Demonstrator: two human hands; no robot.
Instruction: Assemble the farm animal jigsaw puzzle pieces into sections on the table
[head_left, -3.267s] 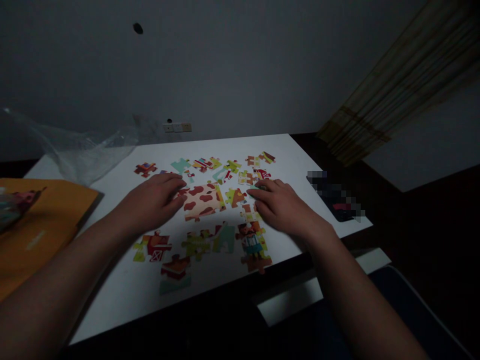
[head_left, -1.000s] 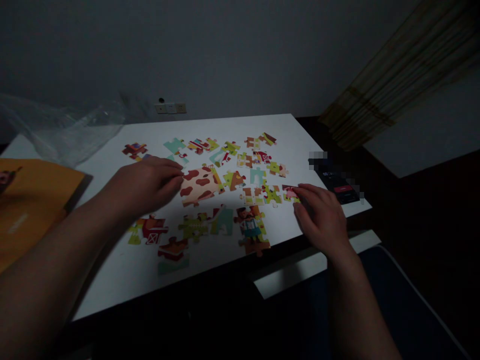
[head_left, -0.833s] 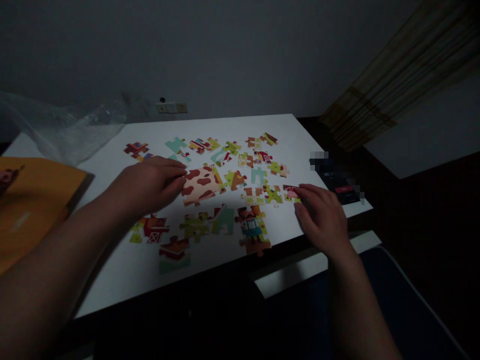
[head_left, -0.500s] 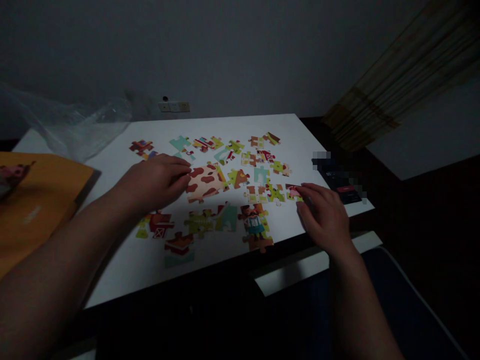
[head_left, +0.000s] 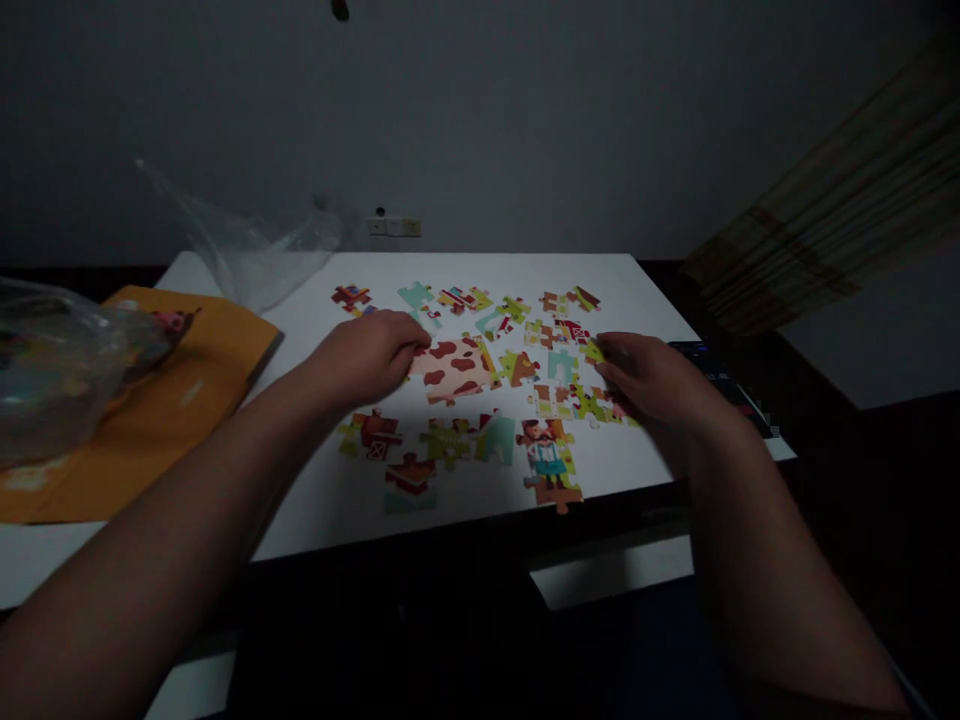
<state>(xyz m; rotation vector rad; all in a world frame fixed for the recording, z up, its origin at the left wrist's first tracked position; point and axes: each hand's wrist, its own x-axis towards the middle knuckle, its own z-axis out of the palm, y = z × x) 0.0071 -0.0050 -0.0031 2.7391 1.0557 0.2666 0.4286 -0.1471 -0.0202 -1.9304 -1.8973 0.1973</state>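
Note:
Several colourful jigsaw pieces lie scattered on a white table (head_left: 315,510). My left hand (head_left: 367,355) rests with its fingers curled against the left edge of a joined cream section with red-brown cow spots (head_left: 456,368). My right hand (head_left: 652,382) lies to the right of the pieces. Its fingers are drawn together, with the tips on a small yellow-green piece (head_left: 592,351). A joined figure in blue overalls (head_left: 547,455) sits near the table's front edge. Red barn pieces (head_left: 375,435) lie under my left forearm.
An orange board (head_left: 187,390) lies at the left with a crumpled clear bag (head_left: 52,370) on it. Another clear plastic bag (head_left: 255,255) sits at the back left. A dark flat device (head_left: 724,380) is at the right edge. Striped curtain (head_left: 832,240) hangs at the right.
My right hand has left the pink piece near the right edge and moved back and left to the yellow-green piece. My left hand stays on the cow-spotted section. The camera has shifted left.

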